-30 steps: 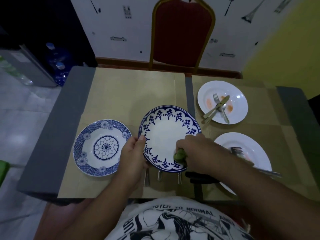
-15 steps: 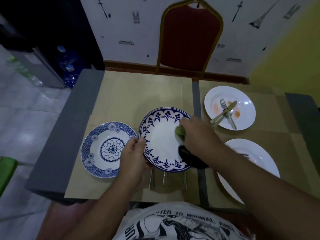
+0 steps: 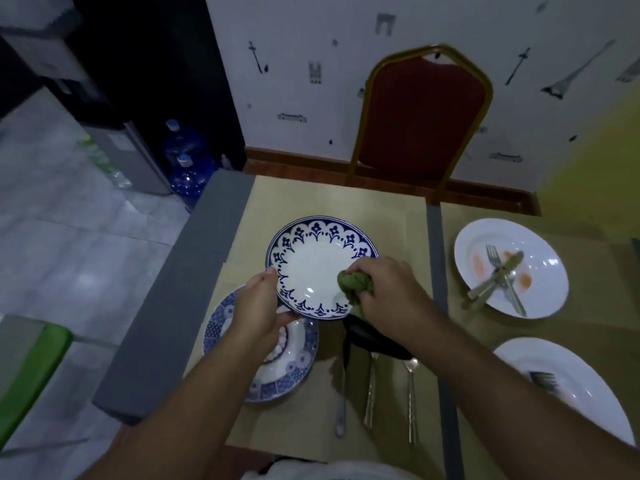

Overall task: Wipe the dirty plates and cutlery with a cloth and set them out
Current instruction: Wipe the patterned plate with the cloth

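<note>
- Left hand (image 3: 258,306) – clamped on the left rim of the blue-edged plate (image 3: 311,268), thumb on top of the rim and fingers curled underneath.
- The blue-edged plate sits over the left half of the bench (image 3: 329,195), face up. Its near edge overlaps the far rim of the floral plate (image 3: 294,368) in this view. I cannot tell whether the two touch.
- Right hand (image 3: 388,292) – closed round a bunched green cloth (image 3: 353,285), which it presses onto the right side of the blue-edged plate's white centre.
- A dark fabric (image 3: 370,337) hangs from under the right hand down to the bench.
- The floral plate lies flat near the bench's left front corner, partly hidden by the left hand and forearm.
- Three pieces of cutlery (image 3: 370,393) lie side by side on the bench in front of the person, handles toward the near edge. Their upper ends are covered by the dark fabric.
- Far white plate (image 3: 540,271), on the right half of the bench, has orange smears and carries a fork (image 3: 495,261) and a knife (image 3: 491,284) crossed over each other.
- Near white plate (image 3: 581,386), at the right front, carries a second fork (image 3: 543,379) and is partly hidden by the right forearm.
- A red chair (image 3: 422,119) with a gold frame stands at the far side of the bench.
- Blue water bottles (image 3: 183,147) stand on the floor to the left.
</note>
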A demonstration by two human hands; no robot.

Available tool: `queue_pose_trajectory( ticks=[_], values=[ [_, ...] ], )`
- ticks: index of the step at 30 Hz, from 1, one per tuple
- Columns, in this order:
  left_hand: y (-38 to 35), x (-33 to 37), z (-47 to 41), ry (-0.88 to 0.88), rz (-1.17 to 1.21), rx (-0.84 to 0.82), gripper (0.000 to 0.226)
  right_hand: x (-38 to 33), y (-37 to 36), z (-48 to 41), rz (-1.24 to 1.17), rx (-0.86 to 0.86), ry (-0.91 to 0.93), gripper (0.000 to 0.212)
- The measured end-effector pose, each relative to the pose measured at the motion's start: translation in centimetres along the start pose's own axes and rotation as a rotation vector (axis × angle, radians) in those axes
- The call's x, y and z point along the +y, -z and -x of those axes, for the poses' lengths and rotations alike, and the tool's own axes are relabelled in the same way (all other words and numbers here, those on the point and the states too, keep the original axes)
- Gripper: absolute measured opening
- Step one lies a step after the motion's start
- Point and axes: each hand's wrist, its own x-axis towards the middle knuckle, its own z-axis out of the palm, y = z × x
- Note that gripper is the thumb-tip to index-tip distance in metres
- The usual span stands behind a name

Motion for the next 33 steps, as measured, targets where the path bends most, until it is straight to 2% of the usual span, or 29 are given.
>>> queue_pose_trajectory(
  ticks=[4,11,25,27,30,33],
  values=[
    [1.8,3.1,-4.2,-0.006,-0.014,0.078,0.024,-0.6,0.0,-4.3,0.054,0.052,-0.044,0.032],
    [3.1,5.5,-10.9,0.056,-0.001,0.079,0.026,-1.9,-3.0,-9.7,0.051,0.072,-0.081,0.03],
    [3.6,5.8,-14.8,0.219,0.068,-0.057,0.033,-2.4,-7.5,-12.1,0.084,0.053,-0.175,0.03],
    [3.6,7.1,-14.4,0.269,0.14,-0.13,0.048,-2.4,-7.5,-11.9,0.083,0.056,-0.201,0.031],
    [4.3,8.8,-13.9,0.363,0.247,-0.16,0.087,-2.1,-7.3,-11.6,0.055,0.079,-0.203,0.034],
    [4.9,9.5,-12.8,0.387,0.248,-0.15,0.097,-1.8,-6.8,-10.9,0.043,0.086,-0.202,0.037]
  ],
)
